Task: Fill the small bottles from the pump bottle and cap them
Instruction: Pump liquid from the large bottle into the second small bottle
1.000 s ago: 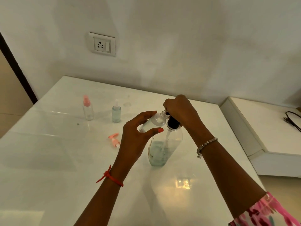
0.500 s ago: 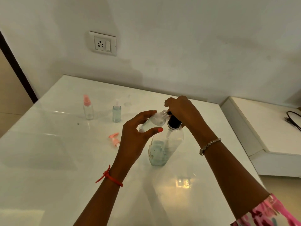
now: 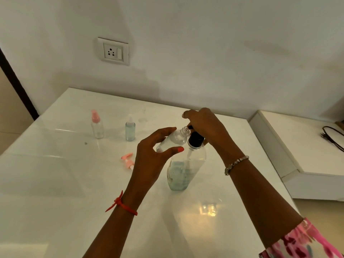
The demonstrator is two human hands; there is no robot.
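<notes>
A clear pump bottle [image 3: 183, 170] with a black collar and bluish liquid stands on the white table [image 3: 55, 183]. My right hand [image 3: 206, 125] lies over its pump head, which it hides. My left hand [image 3: 150, 155] grips a small clear uncapped bottle [image 3: 174, 139], tilted with its open neck at the pump's spout. A loose pink spray cap [image 3: 128, 161] lies on the table to the left. Farther back stand a small bottle with a pink spray cap [image 3: 96, 125] and a small bottle holding bluish liquid with a clear cap [image 3: 130, 130].
The table meets a white wall with a socket plate [image 3: 113, 51]. A lower white ledge [image 3: 307, 146] with a black cable [image 3: 333, 137] sits to the right. A dark door frame edge runs down the far left.
My right hand has risen a little over the pump head, its fingers more spread. The small bottle stays at the spout in my left hand.
</notes>
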